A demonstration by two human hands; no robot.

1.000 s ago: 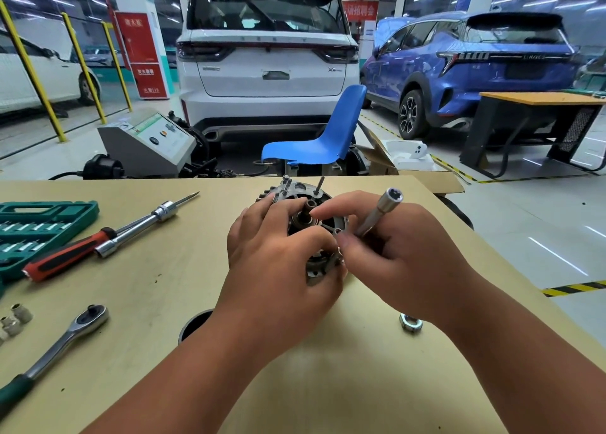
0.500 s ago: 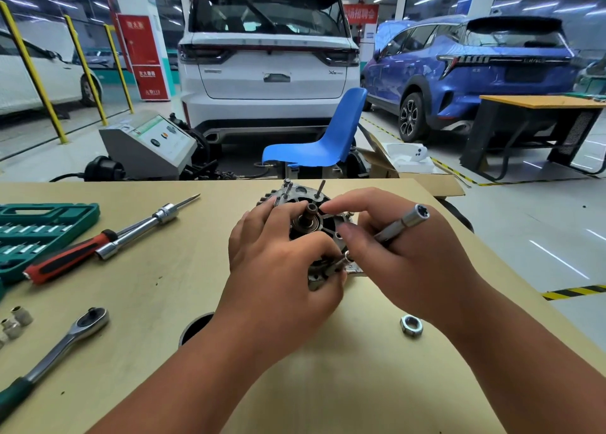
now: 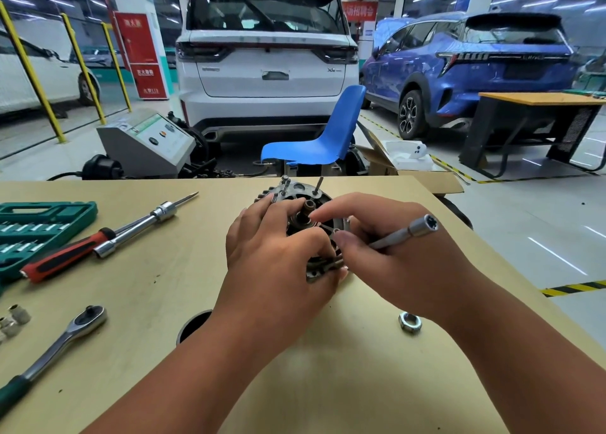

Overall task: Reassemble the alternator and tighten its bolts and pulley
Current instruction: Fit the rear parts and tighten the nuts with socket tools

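Left hand [image 3: 275, 253] clamped round alternator [image 3: 295, 200], right hand [image 3: 393, 253] pinched socket driver [image 3: 403, 235] at a slant; driven tilted, it risked slipping or cross-threading.

Both hands work on the alternator [image 3: 295, 200] on the table [image 3: 157, 289]: the left hand [image 3: 275, 263] grips its housing, the right hand [image 3: 396, 256] holds a socket extension [image 3: 410, 232]; a nut [image 3: 410, 322] lies nearby.

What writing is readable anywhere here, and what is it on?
"X6": white car's tailgate.
"119": foot of the red cabinet; its Chinese characters are blurred.
Red banner: Chinese characters, too blurred to be sure.
Blue car's tail lettering, machine panel, socket case: too small to read.
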